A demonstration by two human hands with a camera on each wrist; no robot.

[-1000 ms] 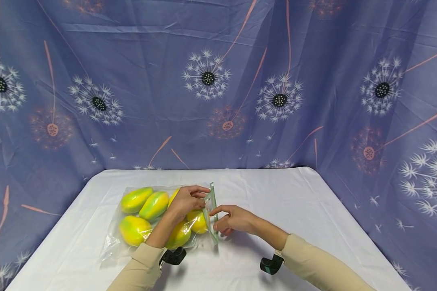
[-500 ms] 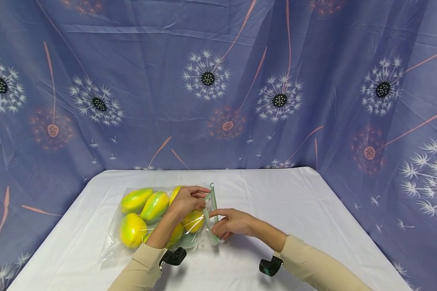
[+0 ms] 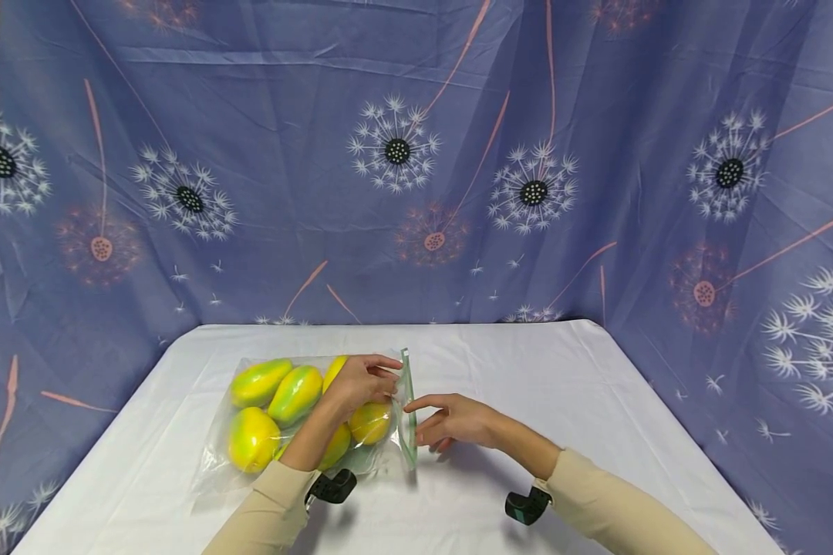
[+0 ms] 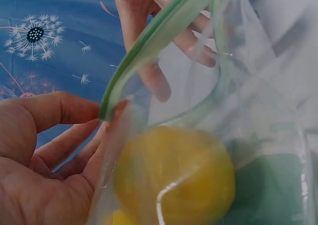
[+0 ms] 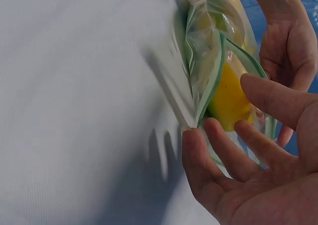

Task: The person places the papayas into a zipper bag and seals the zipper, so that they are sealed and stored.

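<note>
A clear zip bag [image 3: 389, 460] with a green-edged mouth lies on its side, mouth toward the right. Several yellow-green mangoes [image 3: 253, 439] are inside it. My left hand [image 3: 352, 388] pinches the far corner of the mouth; in the left wrist view its thumb and finger meet at the green zip strip [image 4: 130, 61]. At the mouth's right side is my right hand [image 3: 460, 420], its fingers spread and loosely bent. In the right wrist view its fingertips are close to the gaping green rim [image 5: 218, 81], gripping nothing; whether they touch it I cannot tell.
A white cloth [image 3: 562, 385] covers the table. Blue dandelion-print curtains [image 3: 305, 193] stand behind and at both sides. Black wrist cameras [image 3: 332, 487] hang under both wrists.
My right hand first dipped toward the near side of the mouth, then drew back slightly to the right. The mangoes nearest the mouth slid left. My left hand stays at the corner.
</note>
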